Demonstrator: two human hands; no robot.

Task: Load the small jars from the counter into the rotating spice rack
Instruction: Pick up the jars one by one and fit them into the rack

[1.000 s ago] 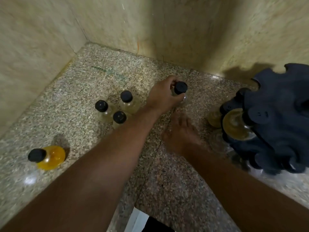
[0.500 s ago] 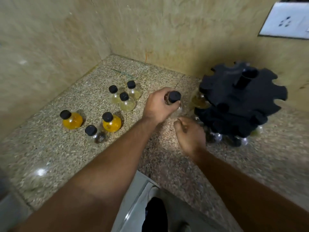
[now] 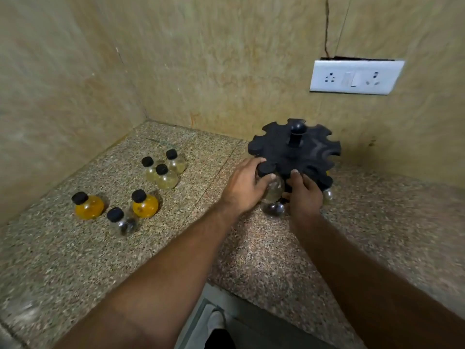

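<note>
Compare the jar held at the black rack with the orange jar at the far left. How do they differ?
The held jar has pale yellowish contents; the far-left jar is bright orange. The left hand grips the held jar at the edge of the rack, where the right hand also rests; the far-left jar stands free on the counter. Both have round bodies and black caps.

No legible text, brand, number or sign anywhere in view. Jars: black caps and glass bodies plain, no labels showing. Spice rack: bare black, no marking seen. White switch plate on the wall: only pin holes and rockers, with any lettering too small and blurred to read
</note>
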